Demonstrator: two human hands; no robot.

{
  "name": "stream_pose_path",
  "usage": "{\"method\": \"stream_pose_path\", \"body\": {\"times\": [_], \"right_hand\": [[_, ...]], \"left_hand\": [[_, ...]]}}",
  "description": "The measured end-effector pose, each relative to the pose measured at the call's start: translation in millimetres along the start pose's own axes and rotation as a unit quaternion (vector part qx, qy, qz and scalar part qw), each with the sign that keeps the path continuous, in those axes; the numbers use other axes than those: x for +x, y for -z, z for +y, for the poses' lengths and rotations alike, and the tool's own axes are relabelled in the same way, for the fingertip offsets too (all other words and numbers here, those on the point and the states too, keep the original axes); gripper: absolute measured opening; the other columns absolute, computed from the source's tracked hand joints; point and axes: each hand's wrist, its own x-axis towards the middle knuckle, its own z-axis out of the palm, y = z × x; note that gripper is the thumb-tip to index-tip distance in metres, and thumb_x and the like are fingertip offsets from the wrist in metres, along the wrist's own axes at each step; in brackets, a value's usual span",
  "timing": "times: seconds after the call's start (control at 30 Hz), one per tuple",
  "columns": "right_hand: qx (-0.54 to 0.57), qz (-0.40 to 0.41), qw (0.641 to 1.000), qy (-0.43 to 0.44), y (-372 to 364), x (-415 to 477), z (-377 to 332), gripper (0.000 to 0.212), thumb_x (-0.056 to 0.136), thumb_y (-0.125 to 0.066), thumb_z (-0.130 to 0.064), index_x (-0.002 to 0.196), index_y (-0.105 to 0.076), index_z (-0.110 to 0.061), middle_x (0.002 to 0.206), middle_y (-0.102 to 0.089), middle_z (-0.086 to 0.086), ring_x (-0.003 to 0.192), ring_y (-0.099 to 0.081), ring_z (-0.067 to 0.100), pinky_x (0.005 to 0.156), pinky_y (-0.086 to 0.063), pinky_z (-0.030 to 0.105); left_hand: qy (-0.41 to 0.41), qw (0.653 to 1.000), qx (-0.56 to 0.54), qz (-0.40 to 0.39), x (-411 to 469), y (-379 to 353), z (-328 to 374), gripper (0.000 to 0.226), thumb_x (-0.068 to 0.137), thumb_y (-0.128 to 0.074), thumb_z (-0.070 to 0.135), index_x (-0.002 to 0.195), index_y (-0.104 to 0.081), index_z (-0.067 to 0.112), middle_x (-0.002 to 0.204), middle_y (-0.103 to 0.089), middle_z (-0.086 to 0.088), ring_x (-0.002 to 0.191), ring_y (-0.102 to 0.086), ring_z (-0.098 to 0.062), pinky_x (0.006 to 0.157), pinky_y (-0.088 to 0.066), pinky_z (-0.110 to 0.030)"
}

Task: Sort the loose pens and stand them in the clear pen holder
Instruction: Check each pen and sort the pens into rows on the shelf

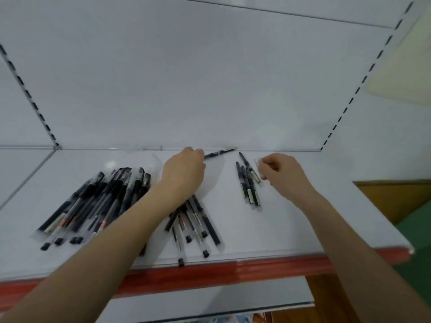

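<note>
Gripping one pen (219,153), left fingers (198,156) curled; right fingers (265,166) pinching small clear piece (257,162).

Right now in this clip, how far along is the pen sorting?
Early. Done: a small group of pens lies set apart on the shelf. In hand: the left hand grips one black pen near the back; the right hand pinches a small clear piece, blurred. Left: the large pile and the smaller pile lie flat; no holder with standing pens shows.
</note>
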Motion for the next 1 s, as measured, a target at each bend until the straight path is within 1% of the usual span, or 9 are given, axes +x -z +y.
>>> {"method": "stream_pose_path", "body": {"times": [0.13,0.27,0.43,0.57,0.67,0.8,0.9,0.93,1.0], "right_hand": [[0.016,-0.004,1.000,-0.016,7.0,-8.9,12.6,0.018,0.090,-0.052,-0.019,0.082,-0.061,-0.006,0.081,-0.067,0.010,0.071,-0.056,0.020,0.070,-0.047,0.033],[0.039,-0.008,0.999,-0.028,9.5,-16.4,20.7,0.014,0.091,-0.052,-0.019,0.081,-0.060,-0.012,0.076,-0.063,0.003,0.062,-0.050,0.011,0.062,-0.041,0.022],[0.036,-0.002,0.999,-0.032,10.8,-18.3,27.0,0.013,0.091,-0.053,-0.021,0.085,-0.060,-0.012,0.080,-0.066,0.002,0.065,-0.053,0.007,0.055,-0.037,0.008],[0.049,0.002,0.998,-0.032,9.8,-15.6,24.3,0.015,0.091,-0.053,-0.021,0.083,-0.061,-0.012,0.077,-0.065,0.001,0.065,-0.053,0.007,0.059,-0.039,0.012],[0.080,0.005,0.996,-0.031,10.5,-12.9,17.2,0.016,0.091,-0.053,-0.022,0.083,-0.061,-0.012,0.079,-0.066,0.002,0.074,-0.059,0.014,0.068,-0.045,0.025],[0.126,0.012,0.992,-0.022,9.0,-9.5,1.4,0.014,0.090,-0.054,-0.017,0.078,-0.061,-0.014,0.086,-0.070,0.009,0.075,-0.062,0.016,0.075,-0.049,0.034],[0.169,0.007,0.986,-0.009,4.9,-8.6,-15.1,0.014,0.090,-0.054,-0.014,0.079,-0.062,-0.010,0.085,-0.070,0.012,0.070,-0.059,0.014,0.067,-0.048,0.030],[0.192,-0.001,0.981,-0.004,4.2,-9.5,-20.7,0.012,0.090,-0.054,-0.013,0.082,-0.063,-0.010,0.082,-0.070,0.009,0.069,-0.059,0.012,0.063,-0.047,0.025],[0.245,-0.025,0.969,0.006,2.6,-12.3,-33.0,0.009,0.090,-0.054,-0.012,0.088,-0.063,-0.011,0.081,-0.070,0.001,0.065,-0.061,0.005,0.057,-0.047,0.015]], "left_hand": [[-0.055,0.998,0.025,-0.026,50.7,-20.0,10.9,0.021,0.095,-0.037,0.008,0.106,-0.054,0.001,0.109,-0.053,-0.018,0.096,-0.054,-0.033,0.070,-0.036,-0.032],[-0.053,0.996,0.029,-0.068,77.0,-29.5,17.1,0.025,0.093,-0.036,0.004,0.113,-0.051,0.005,0.113,-0.054,-0.018,0.103,-0.053,-0.035,0.083,-0.043,-0.039],[-0.079,0.993,0.013,-0.089,83.9,-31.3,18.5,0.024,0.091,-0.038,0.005,0.109,-0.055,0.005,0.113,-0.054,-0.020,0.103,-0.053,-0.036,0.085,-0.041,-0.036],[-0.093,0.989,-0.051,-0.107,78.7,-26.9,11.8,0.030,0.093,-0.039,0.002,0.115,-0.060,0.006,0.122,-0.055,-0.016,0.111,-0.051,-0.030,0.089,-0.037,-0.029],[-0.095,0.984,-0.120,-0.088,66.2,-13.1,4.6,0.037,0.093,-0.034,-0.001,0.120,-0.059,0.006,0.126,-0.058,-0.013,0.114,-0.052,-0.027,0.092,-0.033,-0.023],[-0.065,0.956,-0.284,-0.042,47.2,7.8,-12.2,0.036,0.086,-0.039,-0.010,0.109,-0.064,0.002,0.099,-0.068,-0.016,0.076,-0.062,-0.009,0.088,-0.048,-0.027],[-0.054,0.953,-0.297,0.022,32.6,16.6,-21.0,0.021,0.084,-0.062,0.006,0.104,-0.068,0.006,0.086,-0.067,-0.004,0.078,-0.060,-0.013,0.075,-0.041,-0.004],[-0.052,0.955,-0.288,0.045,27.3,18.7,-22.3,0.019,0.084,-0.065,0.012,0.102,-0.069,0.008,0.086,-0.066,0.000,0.080,-0.059,-0.013,0.071,-0.037,-0.001],[-0.071,0.960,-0.251,0.099,15.6,23.6,-26.4,0.014,0.085,-0.064,0.017,0.094,-0.070,0.008,0.089,-0.067,-0.003,0.083,-0.058,-0.016,0.072,-0.037,-0.010]]}}
